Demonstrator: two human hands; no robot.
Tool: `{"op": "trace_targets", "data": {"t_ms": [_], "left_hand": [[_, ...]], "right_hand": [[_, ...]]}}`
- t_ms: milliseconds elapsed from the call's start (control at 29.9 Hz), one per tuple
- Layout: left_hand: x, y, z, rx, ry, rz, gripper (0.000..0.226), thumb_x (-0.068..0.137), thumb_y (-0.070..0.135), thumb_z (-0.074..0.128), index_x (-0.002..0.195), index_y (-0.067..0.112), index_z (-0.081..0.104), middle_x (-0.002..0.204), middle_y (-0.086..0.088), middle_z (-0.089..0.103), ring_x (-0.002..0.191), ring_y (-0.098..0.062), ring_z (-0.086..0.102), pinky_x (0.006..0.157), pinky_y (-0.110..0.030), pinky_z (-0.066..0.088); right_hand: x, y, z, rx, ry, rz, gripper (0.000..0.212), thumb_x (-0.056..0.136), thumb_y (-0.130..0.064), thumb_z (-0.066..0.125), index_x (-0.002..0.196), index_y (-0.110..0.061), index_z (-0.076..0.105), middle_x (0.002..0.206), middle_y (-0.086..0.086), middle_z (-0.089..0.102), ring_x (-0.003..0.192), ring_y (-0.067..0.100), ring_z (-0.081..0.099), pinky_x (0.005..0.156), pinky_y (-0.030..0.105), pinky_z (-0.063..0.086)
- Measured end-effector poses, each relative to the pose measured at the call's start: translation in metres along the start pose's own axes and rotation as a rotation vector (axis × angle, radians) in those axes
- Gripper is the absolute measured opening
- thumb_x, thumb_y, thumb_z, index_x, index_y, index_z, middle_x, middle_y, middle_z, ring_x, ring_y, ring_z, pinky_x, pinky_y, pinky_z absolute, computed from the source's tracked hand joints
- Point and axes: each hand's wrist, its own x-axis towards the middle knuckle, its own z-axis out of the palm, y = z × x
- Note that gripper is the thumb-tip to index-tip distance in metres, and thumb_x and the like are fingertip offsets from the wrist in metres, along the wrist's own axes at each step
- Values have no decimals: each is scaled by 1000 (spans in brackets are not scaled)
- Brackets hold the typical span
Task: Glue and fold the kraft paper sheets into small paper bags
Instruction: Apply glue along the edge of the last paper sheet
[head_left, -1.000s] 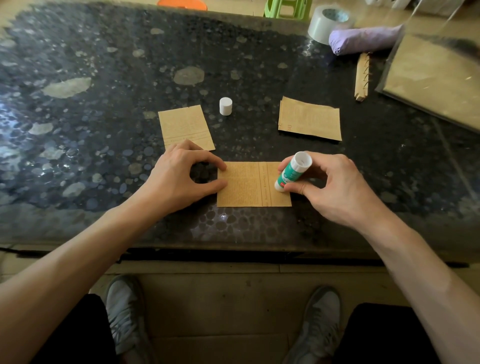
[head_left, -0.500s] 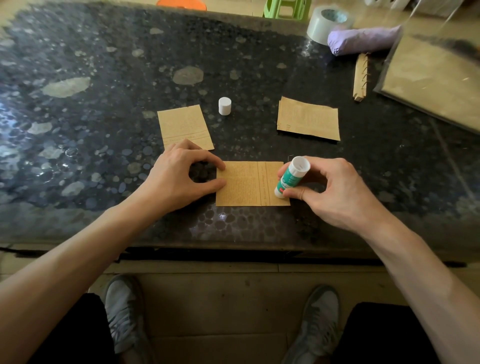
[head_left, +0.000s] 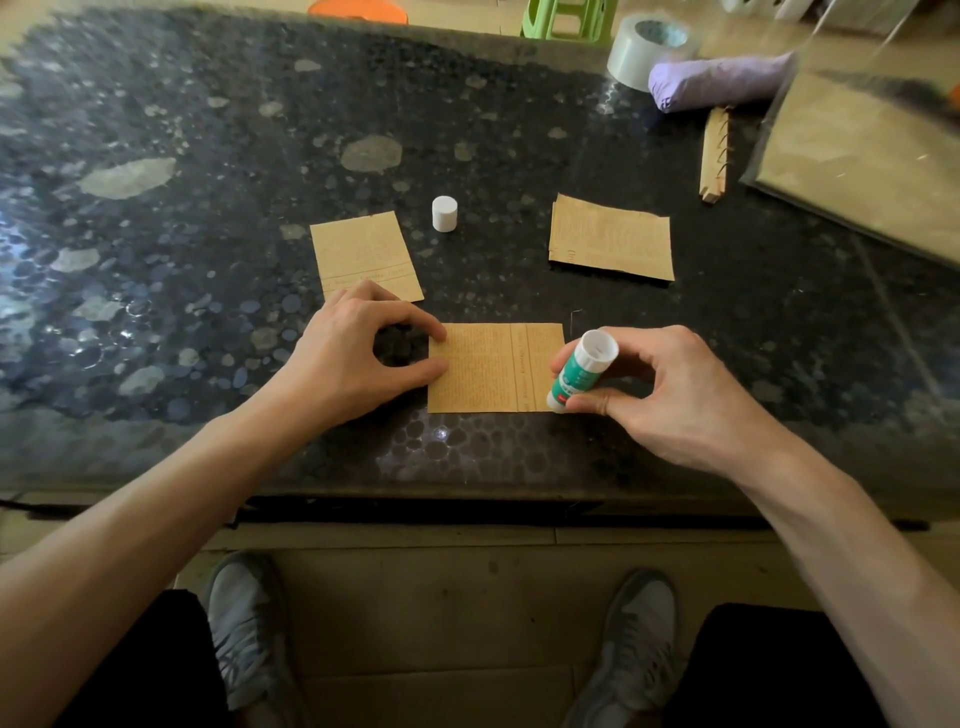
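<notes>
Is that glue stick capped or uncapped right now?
Uncapped: the white cap stands alone on the table, while the right hand holds the glue stick tilted, tip down on the sheet.

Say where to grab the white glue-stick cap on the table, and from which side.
Pinch the white cap across its round side wall, coming straight down from above. It stands upright, flat end up, apart from the kraft piece and the kraft sheet stack on either side, so fingers should fit round it.
</notes>
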Motion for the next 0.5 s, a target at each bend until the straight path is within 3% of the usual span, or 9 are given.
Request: {"op": "trace_targets", "data": {"t_ms": [200,367,501], "left_hand": [[0,-1,0,-7,8,9,35,75,56,74,108,41,73,112,6,54,113,-15,49,103,-46,45],[1,-1,1,-8,2,4,38,74,58,71,108,42,73,112,7,54,114,-16,49,103,-47,45],[1,-2,1,-6,-3,-2,38,74,58,71,108,43,73,112,8,53,114,-15,48,103,-47,45]], "right_hand": [[-1,2,-1,79,-13,53,27,86,-32,81,107,-44,69,106,-29,69,107,-11,64,92,14,47],[6,6,-4,213,224,14,28,89,-24,80,116,-26,73,111,-15,74,108,-1,69,94,21,56],[14,8,7,145,253,-26,34,91,-17,78,123,-26,70,114,-14,73,111,-1,68,97,21,55]]}}
